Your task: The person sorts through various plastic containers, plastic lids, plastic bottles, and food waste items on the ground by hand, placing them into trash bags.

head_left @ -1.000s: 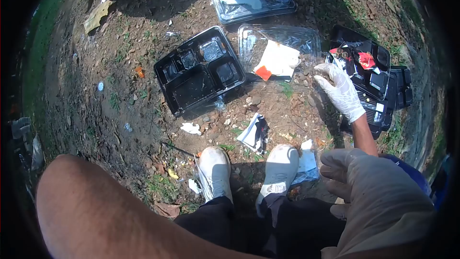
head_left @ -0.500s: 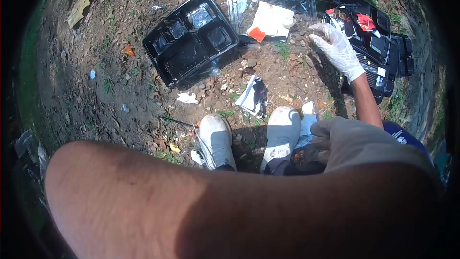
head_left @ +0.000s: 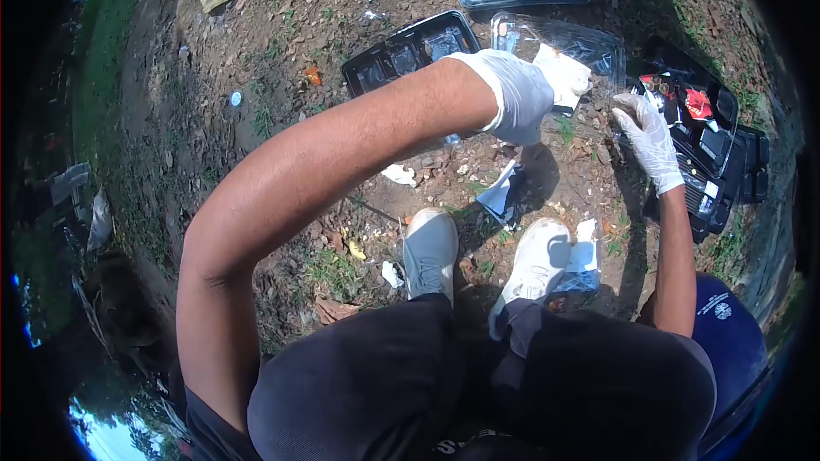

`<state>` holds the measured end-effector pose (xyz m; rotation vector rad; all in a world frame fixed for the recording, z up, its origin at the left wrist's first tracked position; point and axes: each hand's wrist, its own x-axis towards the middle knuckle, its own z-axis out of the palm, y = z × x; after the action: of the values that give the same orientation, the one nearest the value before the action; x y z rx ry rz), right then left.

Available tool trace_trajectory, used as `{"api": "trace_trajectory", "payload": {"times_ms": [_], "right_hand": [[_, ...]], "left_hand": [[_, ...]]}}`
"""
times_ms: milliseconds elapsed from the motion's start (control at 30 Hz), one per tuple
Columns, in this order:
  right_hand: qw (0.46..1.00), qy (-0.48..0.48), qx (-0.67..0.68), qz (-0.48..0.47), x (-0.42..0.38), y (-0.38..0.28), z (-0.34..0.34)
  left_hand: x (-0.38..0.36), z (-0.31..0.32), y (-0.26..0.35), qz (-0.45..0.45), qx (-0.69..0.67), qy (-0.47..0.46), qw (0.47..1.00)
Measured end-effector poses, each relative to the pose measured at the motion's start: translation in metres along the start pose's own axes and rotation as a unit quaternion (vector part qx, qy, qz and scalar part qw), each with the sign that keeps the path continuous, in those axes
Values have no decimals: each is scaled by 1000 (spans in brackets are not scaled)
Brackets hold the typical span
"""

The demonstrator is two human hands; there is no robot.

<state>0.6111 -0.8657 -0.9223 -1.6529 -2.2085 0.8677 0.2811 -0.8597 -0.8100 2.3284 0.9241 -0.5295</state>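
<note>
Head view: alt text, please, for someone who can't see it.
A squatting person's gloved left hand reaches over littered dirt toward a clear lid holding white paper, while the gloved right hand touches a stack of black meal trays; white shoes below.

The left hand (head_left: 517, 94), in a white glove, sits at upper centre of the frame, its bare arm sweeping up from the lower left, elbow bent. The right hand (head_left: 649, 137), also white-gloved, is at the upper right, fingers spread and pointing up, its bare forearm rising straight from the lower right.
</note>
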Motion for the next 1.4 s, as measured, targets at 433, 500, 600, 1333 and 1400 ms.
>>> {"api": "trace_trajectory", "payload": {"times_ms": [433,500,600,1333,1400], "right_hand": [[999,-12,23,21,-1,-4,3],[1000,-4,20,20,-2,-2,1],[1000,0,4,3,-2,-4,0],[1000,1,26,10,-2,10,6],[1000,13,-11,0,-3,2,0]], "left_hand": [[3,-21,-10,-15,31,56,998],[7,-13,-22,45,-14,116,992],[10,-9,-30,46,-17,116,992],[-2,-7,-29,19,21,129,991],[-14,3,-42,3,-46,194,980]]}}
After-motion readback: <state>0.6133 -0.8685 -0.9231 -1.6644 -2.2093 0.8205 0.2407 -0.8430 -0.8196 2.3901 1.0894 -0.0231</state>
